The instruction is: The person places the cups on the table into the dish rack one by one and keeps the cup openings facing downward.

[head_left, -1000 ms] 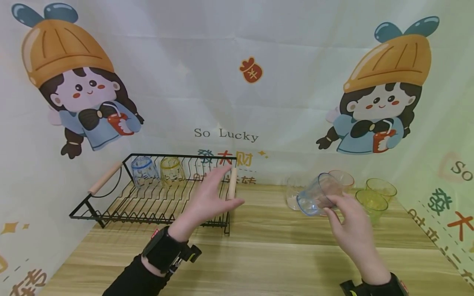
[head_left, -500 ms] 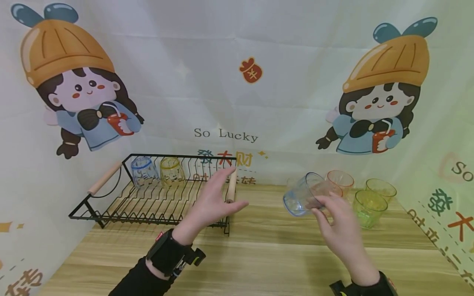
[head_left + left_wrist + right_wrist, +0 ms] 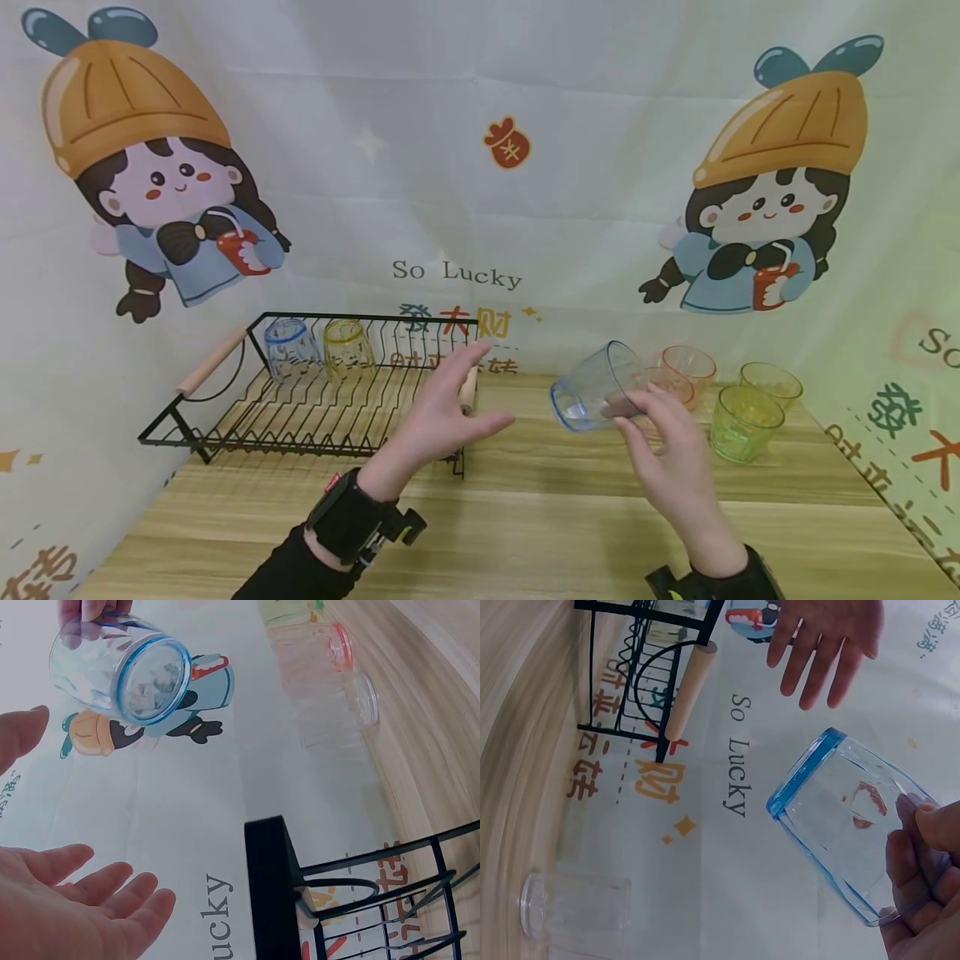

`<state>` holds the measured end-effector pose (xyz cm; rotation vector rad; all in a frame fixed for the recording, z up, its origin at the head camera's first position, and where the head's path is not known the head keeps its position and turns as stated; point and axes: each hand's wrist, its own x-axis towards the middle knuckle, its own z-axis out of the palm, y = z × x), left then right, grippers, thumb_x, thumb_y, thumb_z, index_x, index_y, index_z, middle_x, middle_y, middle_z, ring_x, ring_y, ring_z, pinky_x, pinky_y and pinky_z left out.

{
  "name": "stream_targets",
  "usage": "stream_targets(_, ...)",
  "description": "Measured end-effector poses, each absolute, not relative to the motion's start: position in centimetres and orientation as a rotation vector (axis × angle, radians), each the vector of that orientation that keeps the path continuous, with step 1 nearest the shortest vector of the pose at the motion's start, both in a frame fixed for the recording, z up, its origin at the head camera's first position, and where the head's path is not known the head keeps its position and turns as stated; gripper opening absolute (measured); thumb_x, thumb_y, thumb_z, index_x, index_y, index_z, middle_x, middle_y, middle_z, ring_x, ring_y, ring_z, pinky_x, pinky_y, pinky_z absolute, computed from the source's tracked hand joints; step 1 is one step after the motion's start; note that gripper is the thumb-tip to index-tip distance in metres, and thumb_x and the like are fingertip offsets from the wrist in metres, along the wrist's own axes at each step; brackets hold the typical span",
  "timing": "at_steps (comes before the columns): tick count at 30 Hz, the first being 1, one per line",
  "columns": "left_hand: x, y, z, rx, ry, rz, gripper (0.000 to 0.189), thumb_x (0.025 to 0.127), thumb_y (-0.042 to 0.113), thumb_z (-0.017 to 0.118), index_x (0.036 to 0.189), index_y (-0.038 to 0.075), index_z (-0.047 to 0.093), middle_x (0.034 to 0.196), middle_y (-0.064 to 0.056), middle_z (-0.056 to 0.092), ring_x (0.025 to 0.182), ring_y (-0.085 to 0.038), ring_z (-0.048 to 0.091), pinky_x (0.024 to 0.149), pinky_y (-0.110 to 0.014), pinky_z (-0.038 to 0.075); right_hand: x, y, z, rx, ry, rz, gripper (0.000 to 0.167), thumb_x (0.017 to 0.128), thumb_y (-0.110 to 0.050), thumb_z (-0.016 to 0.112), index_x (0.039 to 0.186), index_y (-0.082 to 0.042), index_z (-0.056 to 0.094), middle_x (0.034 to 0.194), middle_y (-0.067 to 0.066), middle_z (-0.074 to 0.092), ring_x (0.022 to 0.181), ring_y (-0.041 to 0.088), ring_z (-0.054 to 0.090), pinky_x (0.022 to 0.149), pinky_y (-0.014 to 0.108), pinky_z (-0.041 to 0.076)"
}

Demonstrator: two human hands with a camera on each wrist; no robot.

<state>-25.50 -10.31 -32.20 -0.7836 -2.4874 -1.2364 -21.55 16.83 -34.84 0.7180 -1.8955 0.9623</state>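
Note:
My right hand [image 3: 671, 458] pinches a clear drinking glass with a blue base [image 3: 588, 392] near its rim, thumb on one side and fingers on the other. Held above the table, the glass tilts with its base toward the left. My left hand [image 3: 438, 408] is empty, fingers spread and thumb out, in front of the right end of the black dish rack [image 3: 375, 316]. In the left wrist view the blue base of the glass [image 3: 154, 679] faces the camera. Inside the rack, a blue glass [image 3: 291, 354] and a yellow glass [image 3: 348, 350] stand upside down.
Red-rimmed glasses [image 3: 690, 360], a green glass [image 3: 745, 433] and a yellow glass [image 3: 776, 382] stand at the right of the wooden table [image 3: 555, 533]. A clear glass [image 3: 581, 907] shows in the right wrist view. A printed cloth [image 3: 585, 208] hangs behind.
The right hand has carried the blue-based glass leftward, away from the other glasses, and it tilts further. My left hand has drifted slightly right, still empty.

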Motion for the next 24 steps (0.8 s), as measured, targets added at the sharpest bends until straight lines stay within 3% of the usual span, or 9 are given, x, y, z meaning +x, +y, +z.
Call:
stream_targets(8, -25.3, -9.7, -32.5, -0.781, -2.498, -1.276, 0.093, 0.078, 0.03, 0.085, 0.154, 0.012, 0.035, 0.159, -0.009, 0.03, 0.146, -0.03, 0.024, 0.115, -0.055, 0.026, -21.5, 15.8, -34.8, 0.728, -1.849, 1.048, 0.032, 0.075, 0.022, 0.07, 0.098, 0.0, 0.069, 0.09, 0.008, 0.071, 0.091, 0.02, 0.064, 0.112, 0.029, 0.034)
stream_targets(16, -25.0, -9.0, -32.8, -0.801, -2.414, -1.413, 0.093, 0.076, 0.023, 0.086, 0.152, 0.008, 0.036, 0.155, -0.006, 0.037, 0.137, -0.025, 0.041, 0.111, -0.043, 0.038, -21.3, 14.6, -35.1, 0.702, -1.802, 1.135, 0.031, 0.075, 0.022, 0.069, 0.101, 0.004, 0.068, 0.09, 0.012, 0.071, 0.1, 0.013, 0.062, 0.112, 0.028, 0.035)
stream_targets(24, -24.5, -8.3, -33.2, -0.862, -2.36, -1.537, 0.092, 0.075, 0.016, 0.087, 0.152, 0.009, 0.037, 0.152, -0.006, 0.042, 0.135, -0.025, 0.043, 0.11, -0.04, 0.039, -21.1, 13.5, -35.3, 0.754, -1.77, 1.321, 0.032, 0.081, 0.022, 0.063, 0.108, 0.006, 0.065, 0.093, 0.015, 0.07, 0.096, 0.009, 0.062, 0.091, 0.019, 0.046)
